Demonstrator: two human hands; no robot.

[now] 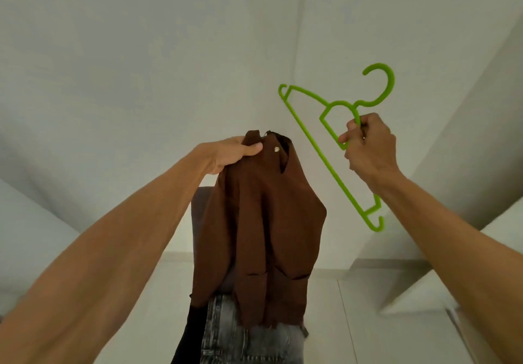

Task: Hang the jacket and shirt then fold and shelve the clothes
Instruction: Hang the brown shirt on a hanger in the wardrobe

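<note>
A brown jacket [263,222] with a small metal snap near its collar hangs in the air in front of me. My left hand [229,155] grips it at the collar, thumb on the front of the cloth. To the right, my right hand [368,148] holds a bright green plastic hanger [317,143] by the neck below its hook. The hanger is tilted, its hook pointing up and its long bar slanting down to the right. Hanger and jacket are apart.
Grey washed jeans [243,335] and a dark garment [189,332] lie below the jacket on a white surface [325,321]. White walls meet in a corner behind. A white ledge [418,293] juts in at the right.
</note>
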